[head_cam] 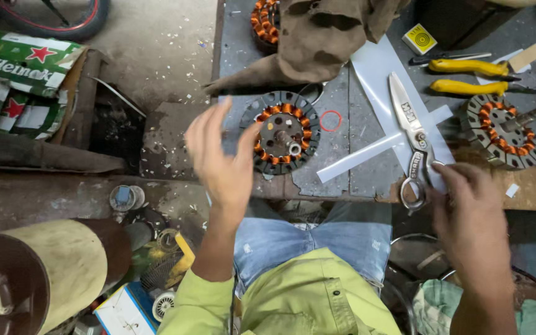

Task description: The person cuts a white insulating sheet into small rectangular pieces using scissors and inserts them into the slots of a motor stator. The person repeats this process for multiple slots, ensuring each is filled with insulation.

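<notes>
A worn grey tabletop [367, 155] carries a copper-wound motor stator [280, 138] and scissors [412, 133]. The left hand [221, 162] hovers open and empty just left of the stator; the right hand [469, 214] touches the scissor handles, grip loose. A careless pull on the scissors could nick a finger or slice the white plastic strips [373, 152] beneath them.

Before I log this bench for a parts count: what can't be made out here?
Head view only:
- Top stator: cut by the edge, part under the brown cloth.
- Left hand: motion-blurred, open.
- Right hand fingertips on the scissors handles; grip unclear.
</notes>
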A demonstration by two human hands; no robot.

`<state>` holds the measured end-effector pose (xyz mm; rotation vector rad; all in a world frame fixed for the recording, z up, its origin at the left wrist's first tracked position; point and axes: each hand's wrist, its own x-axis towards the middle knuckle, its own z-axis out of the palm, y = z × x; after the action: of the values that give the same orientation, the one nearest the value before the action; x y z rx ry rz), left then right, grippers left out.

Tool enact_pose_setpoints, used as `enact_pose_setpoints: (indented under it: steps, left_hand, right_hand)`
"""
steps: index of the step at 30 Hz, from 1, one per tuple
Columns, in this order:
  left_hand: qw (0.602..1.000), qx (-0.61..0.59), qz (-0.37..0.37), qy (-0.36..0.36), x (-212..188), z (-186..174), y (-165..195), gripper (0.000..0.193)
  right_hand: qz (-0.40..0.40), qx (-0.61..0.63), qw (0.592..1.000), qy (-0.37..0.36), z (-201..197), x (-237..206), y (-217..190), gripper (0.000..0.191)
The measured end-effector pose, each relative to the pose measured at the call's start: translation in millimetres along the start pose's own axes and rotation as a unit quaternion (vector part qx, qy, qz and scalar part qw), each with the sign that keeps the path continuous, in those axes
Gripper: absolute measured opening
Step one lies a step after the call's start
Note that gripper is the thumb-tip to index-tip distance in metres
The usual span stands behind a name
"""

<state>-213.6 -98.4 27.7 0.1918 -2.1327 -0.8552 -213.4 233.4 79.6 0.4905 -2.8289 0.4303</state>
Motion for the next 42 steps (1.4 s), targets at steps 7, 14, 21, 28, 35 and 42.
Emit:
enact_pose_setpoints:
  steps: [7, 14, 21, 28, 35, 42]
  left_hand:
    - [0.9, 0.08, 0.398, -0.157, -43, -14, 23, 0.045]
    - [0.861, 0.12, 0.435, -0.234, -31, -5, 26, 0.046]
    - [0.865, 0.004, 0.43, -0.257, -35, -7, 31, 0.031]
    - [0.95, -0.161, 0.173, -0.203, -52, 8, 57, 0.025]
    - [0.731, -0.54, -0.385, -0.158, -78, 37, 69, 0.032]
    - [0.679, -0.537, -0.471, -0.173, -85, 29, 58, 0.032]
  right_hand:
    - [0.038, 0.014, 0.992, -0.121, -2, 12, 3, 0.055]
    - [0.208, 0.176, 0.945, -0.18, 17, 27, 49, 0.069]
    - [0.175, 0.495, 0.851, 0.006, 17, -18, 51, 0.055]
    - [0.089, 0.37, 0.916, 0.125, 19, -79, 40, 0.075]
    - [0.192, 0.699, 0.65, -0.228, 113, -178, 18, 0.078]
    - [0.127, 0.711, 0.632, -0.281, 134, -176, 14, 0.114]
